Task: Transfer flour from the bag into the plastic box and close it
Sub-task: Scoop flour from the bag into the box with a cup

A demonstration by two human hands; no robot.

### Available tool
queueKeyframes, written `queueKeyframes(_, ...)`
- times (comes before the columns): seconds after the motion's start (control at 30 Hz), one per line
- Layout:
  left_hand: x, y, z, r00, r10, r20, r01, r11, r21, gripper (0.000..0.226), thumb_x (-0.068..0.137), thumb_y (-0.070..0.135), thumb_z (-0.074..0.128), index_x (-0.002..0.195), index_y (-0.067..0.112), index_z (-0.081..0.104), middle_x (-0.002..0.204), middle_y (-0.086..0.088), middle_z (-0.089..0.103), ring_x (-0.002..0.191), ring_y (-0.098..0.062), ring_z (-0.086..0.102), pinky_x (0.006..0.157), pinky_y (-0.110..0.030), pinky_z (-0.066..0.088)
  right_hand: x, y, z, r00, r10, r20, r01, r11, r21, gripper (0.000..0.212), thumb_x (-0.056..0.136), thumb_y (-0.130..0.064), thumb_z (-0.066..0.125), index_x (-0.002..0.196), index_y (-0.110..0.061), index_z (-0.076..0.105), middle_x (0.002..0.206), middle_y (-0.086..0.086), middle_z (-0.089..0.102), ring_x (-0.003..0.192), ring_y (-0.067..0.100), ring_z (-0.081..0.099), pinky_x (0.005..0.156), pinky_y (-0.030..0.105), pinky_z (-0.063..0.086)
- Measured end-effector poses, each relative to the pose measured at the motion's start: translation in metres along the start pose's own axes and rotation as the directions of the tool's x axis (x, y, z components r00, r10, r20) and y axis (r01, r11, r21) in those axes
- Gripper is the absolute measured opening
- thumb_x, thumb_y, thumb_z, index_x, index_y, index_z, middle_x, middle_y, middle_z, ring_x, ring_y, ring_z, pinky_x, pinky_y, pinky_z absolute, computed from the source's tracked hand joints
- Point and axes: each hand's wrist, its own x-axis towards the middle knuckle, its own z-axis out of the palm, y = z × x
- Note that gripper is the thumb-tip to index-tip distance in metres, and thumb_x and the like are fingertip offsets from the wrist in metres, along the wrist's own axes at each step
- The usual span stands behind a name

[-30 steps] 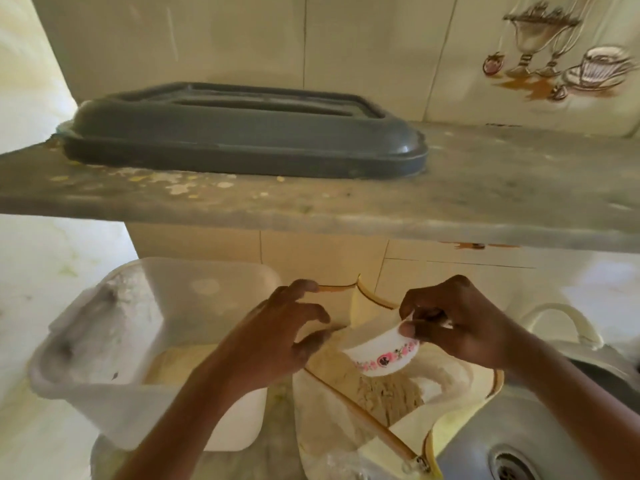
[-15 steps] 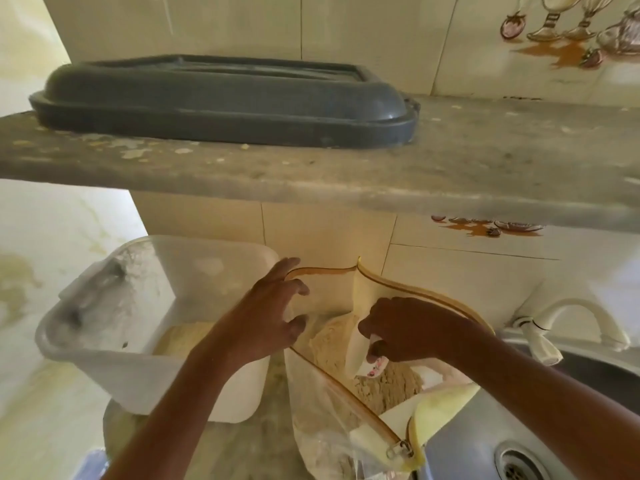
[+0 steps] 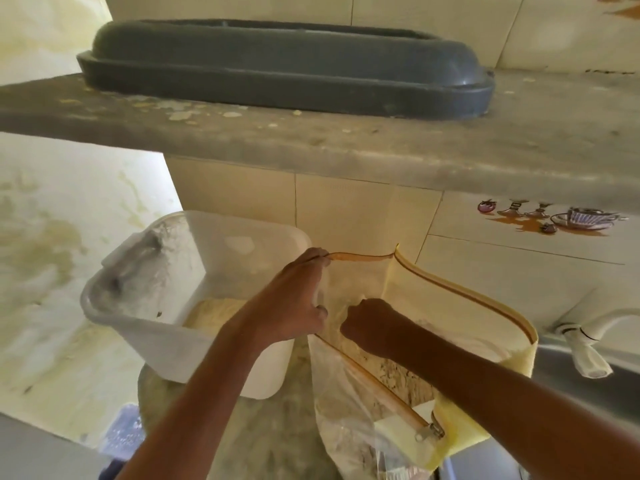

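A yellow zip bag (image 3: 460, 306) with clear plastic sides stands open at centre right, flour (image 3: 391, 372) showing inside. My left hand (image 3: 294, 303) pinches the bag's near-left rim and holds it open. My right hand (image 3: 367, 323) is sunk into the bag's mouth with its fingers curled; the small cup it carried is hidden below it. Left of the bag sits the translucent white plastic box (image 3: 145, 306), open, with a low heap of flour (image 3: 214, 310) in it. The box's dark grey lid (image 3: 284, 71) lies on the shelf above.
A thick stone shelf (image 3: 450, 147) juts out above the work spot. A white tap (image 3: 585, 344) and a steel sink (image 3: 588, 375) lie to the right. The box and bag stand on a stone counter (image 3: 277, 427); tiled wall is behind.
My right hand has gone down into the bag with the flowered cup, which is now out of sight. My left hand has closed on the bag's rim. The camera tilted downward.
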Motion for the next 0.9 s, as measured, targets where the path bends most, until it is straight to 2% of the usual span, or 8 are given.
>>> queueKeyframes(0.2,0.001,0.000,0.001,1.000,0.015,-0.009,-0.015,1.000,0.001,0.084,0.085,0.008,0.070,0.159,0.009,0.031,0.163,0.009,0.025,0.150,-0.010,0.029,0.114,-0.017,0.024,0.002,-0.001,0.004,0.998,-0.058,-0.033,0.060,0.997,0.048,0.012,0.099,-0.007,0.056,0.104,-0.002,0.066,0.103,0.013,0.070,0.097,0.032,0.071,0.084,0.041,0.059)
queueKeyframes(0.3,0.002,-0.002,0.002,0.999,0.029,-0.016,-0.029,1.000,0.002,0.081,0.087,0.007,0.067,0.159,0.008,0.030,0.162,0.010,0.025,0.150,-0.010,0.028,0.114,-0.016,0.021,0.003,0.000,0.007,0.999,0.042,-0.022,-0.036,0.972,0.234,0.017,0.095,-0.015,0.065,0.107,-0.004,0.068,0.107,0.014,0.069,0.100,0.030,0.070,0.088,0.039,0.056)
queueKeyframes(0.43,0.002,-0.003,0.004,0.999,0.032,-0.018,-0.032,0.999,0.003,0.076,0.088,0.004,0.063,0.157,0.006,0.032,0.158,0.008,0.029,0.147,-0.014,0.035,0.112,-0.018,0.026,0.003,0.012,0.016,0.977,0.213,-0.005,-0.174,0.810,0.561,0.023,0.084,-0.027,0.078,0.100,-0.011,0.075,0.102,0.011,0.070,0.094,0.027,0.070,0.073,0.030,0.053)
queueKeyframes(0.53,0.003,-0.004,0.004,0.999,0.038,-0.023,-0.038,0.999,0.002,0.070,0.090,0.003,0.060,0.156,0.005,0.034,0.158,0.006,0.031,0.144,-0.014,0.039,0.105,-0.016,0.027,-0.003,0.018,0.015,0.967,0.253,0.023,-0.198,0.695,0.691,0.025,0.081,-0.032,0.081,0.100,-0.016,0.076,0.105,0.005,0.068,0.093,0.021,0.065,0.072,0.029,0.051)
queueKeyframes(0.63,0.005,-0.006,0.005,0.999,0.043,-0.029,-0.043,0.999,0.005,0.069,0.092,0.004,0.057,0.157,0.006,0.034,0.162,0.006,0.028,0.148,-0.015,0.035,0.109,-0.018,0.026,-0.015,0.026,0.003,0.948,0.319,-0.002,-0.190,0.568,0.801,0.029,0.075,-0.032,0.087,0.097,-0.016,0.076,0.101,0.001,0.068,0.081,0.013,0.063,0.066,0.022,0.047)
queueKeyframes(0.73,0.005,-0.006,0.005,0.998,0.042,-0.047,-0.042,0.999,-0.002,0.065,0.095,0.007,0.056,0.157,0.011,0.036,0.163,0.008,0.028,0.149,-0.014,0.032,0.112,-0.022,0.027,-0.032,0.035,-0.009,0.947,0.315,-0.059,-0.143,0.578,0.803,0.021,0.074,-0.028,0.089,0.087,-0.016,0.079,0.085,-0.006,0.068,0.069,0.001,0.058,0.058,0.013,0.040)
queueKeyframes(0.8,0.005,-0.005,0.004,0.997,0.050,-0.064,-0.052,0.998,-0.024,0.061,0.096,0.007,0.056,0.155,0.012,0.040,0.160,0.009,0.033,0.145,-0.013,0.036,0.110,-0.022,0.030,-0.044,0.039,-0.015,0.945,0.311,-0.106,-0.113,0.611,0.784,0.021,0.070,-0.032,0.091,0.083,-0.020,0.079,0.077,-0.014,0.063,0.069,0.000,0.057,0.061,0.019,0.046)
queueKeyframes(0.9,0.004,-0.004,0.004,0.992,0.074,-0.098,-0.080,0.995,-0.058,0.054,0.097,0.010,0.061,0.149,0.017,0.048,0.154,0.013,0.040,0.137,-0.007,0.043,0.105,-0.020,0.035,-0.061,0.045,-0.023,0.937,0.310,-0.160,-0.067,0.610,0.790,0.021,0.066,-0.036,0.092,0.076,-0.026,0.076,0.074,-0.017,0.061,0.070,0.002,0.061,0.069,0.034,0.056)
